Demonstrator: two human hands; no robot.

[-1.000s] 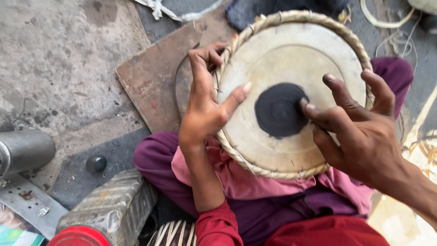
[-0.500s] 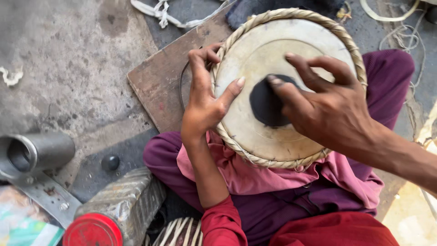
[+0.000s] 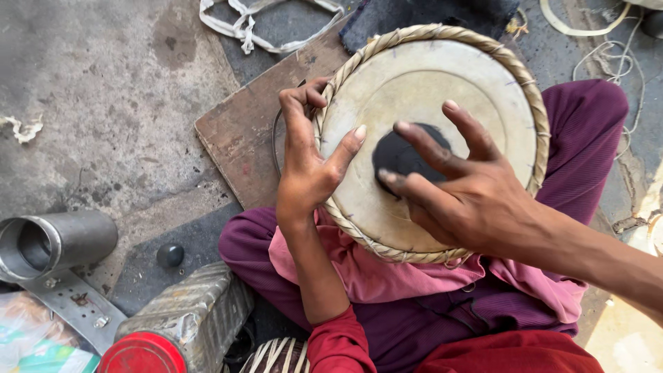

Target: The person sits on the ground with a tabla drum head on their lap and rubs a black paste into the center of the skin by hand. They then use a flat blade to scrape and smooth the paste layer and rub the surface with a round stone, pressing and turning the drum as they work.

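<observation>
A round drum head [image 3: 476, 90] of pale skin, ringed by a braided straw-coloured rim, rests tilted on my lap over a pink cloth [image 3: 387, 276]. A black round patch [image 3: 397, 155] sits near its middle. My left hand [image 3: 307, 162] grips the drum's left rim, thumb pressed on the skin and fingers curled round the edge. My right hand [image 3: 463, 186] lies across the skin with fingers spread, its fingertips on and beside the black patch, covering part of it.
A worn wooden board [image 3: 242, 141] lies under the drum on the concrete floor. At left are a metal tube [image 3: 55, 242], a small dark ball [image 3: 170, 255], a ribbed metal can with a red cap [image 3: 179, 324], and a white cloth strip [image 3: 242, 21] at the top.
My right hand has slid leftward over the skin onto the black patch. My left hand keeps its grip on the rim. The view has shifted so the drum sits further right.
</observation>
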